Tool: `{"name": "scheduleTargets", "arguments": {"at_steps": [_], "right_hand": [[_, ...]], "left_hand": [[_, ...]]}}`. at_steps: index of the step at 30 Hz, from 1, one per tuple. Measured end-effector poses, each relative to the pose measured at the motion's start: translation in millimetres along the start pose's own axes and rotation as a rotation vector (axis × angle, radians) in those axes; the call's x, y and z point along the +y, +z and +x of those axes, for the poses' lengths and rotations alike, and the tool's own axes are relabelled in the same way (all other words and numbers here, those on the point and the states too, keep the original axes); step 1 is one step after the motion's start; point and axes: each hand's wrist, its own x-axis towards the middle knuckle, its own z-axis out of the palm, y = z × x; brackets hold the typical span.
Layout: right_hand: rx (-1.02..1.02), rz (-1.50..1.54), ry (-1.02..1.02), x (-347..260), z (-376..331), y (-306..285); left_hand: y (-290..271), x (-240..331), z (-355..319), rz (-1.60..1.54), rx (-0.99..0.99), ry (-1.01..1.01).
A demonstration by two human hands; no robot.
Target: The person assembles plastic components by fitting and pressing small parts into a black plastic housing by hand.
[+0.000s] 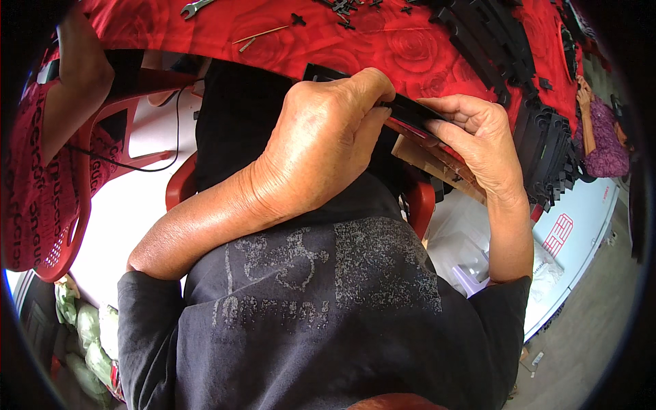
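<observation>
A long black plastic piece point(408, 109) is held level near the table's front edge, glossy along one side. My left hand point(326, 133) is closed around its left part, thumb and fingers pinched together on it. The black end of it shows beyond my left knuckles. At its right end my right hand point(478, 135) pinches it between thumb and fingers. Part of the piece is hidden behind my left hand. Beneath it, a wooden board edge point(437, 167) shows below the table.
On the red rose-patterned tablecloth point(417, 51) lie a wrench point(197, 7), thin sticks point(260, 34) and small black cross-shaped parts point(298, 19). Stacked black plastic strips point(547, 147) stand right. A person's arm point(82, 75) is at left, another person point(605, 133) at far right.
</observation>
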Motion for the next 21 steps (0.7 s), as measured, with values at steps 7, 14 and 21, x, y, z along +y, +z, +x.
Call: {"name": "scheduleTargets", "arguments": {"at_steps": [7,14,21], "right_hand": [[0.0,0.028,0.049,-3,0,4],[0.017,-0.005,0.001,3,5,5],[0.022,-0.027,-0.048,6,6,4]], "left_hand": [[0,-2,1,-0.009,0.016,0.009],[-2,-2,3,0.011,0.016,0.014],[-2,-3,4,0.037,0.024,0.037]]}}
